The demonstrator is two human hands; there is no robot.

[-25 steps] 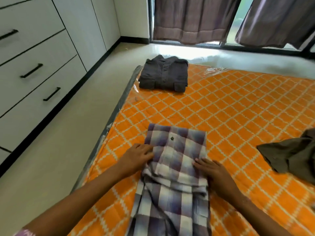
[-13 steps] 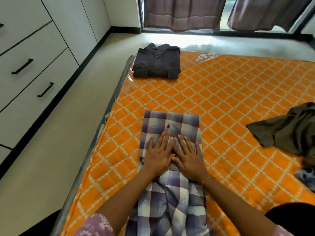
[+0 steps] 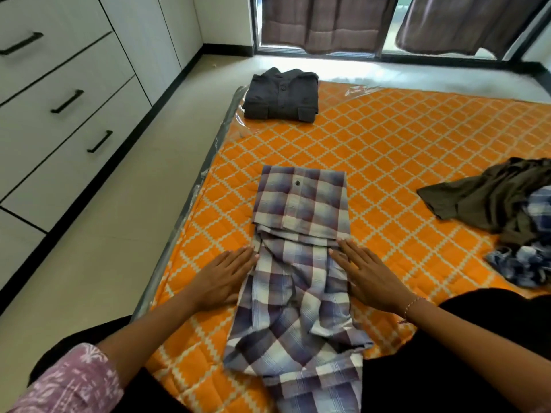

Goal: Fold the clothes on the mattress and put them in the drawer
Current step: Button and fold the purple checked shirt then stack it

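Both palms flat, fingers straight: left hand [image 3: 222, 278] and right hand [image 3: 368, 274] pressing either side of plaid shirt [image 3: 301, 251] near mattress [image 3: 387, 138] left edge.

An orange quilted mattress [image 3: 387, 150] on the floor carries a folded dark shirt [image 3: 281, 95], a half-folded plaid shirt [image 3: 301, 248], and a crumpled olive garment [image 3: 489, 198] over a blue checked one [image 3: 524, 263].

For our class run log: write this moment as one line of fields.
step: folding plaid shirt | left hand: flat at its left edge | right hand: flat on its right side | folded: dark shirt | unfolded: olive garment
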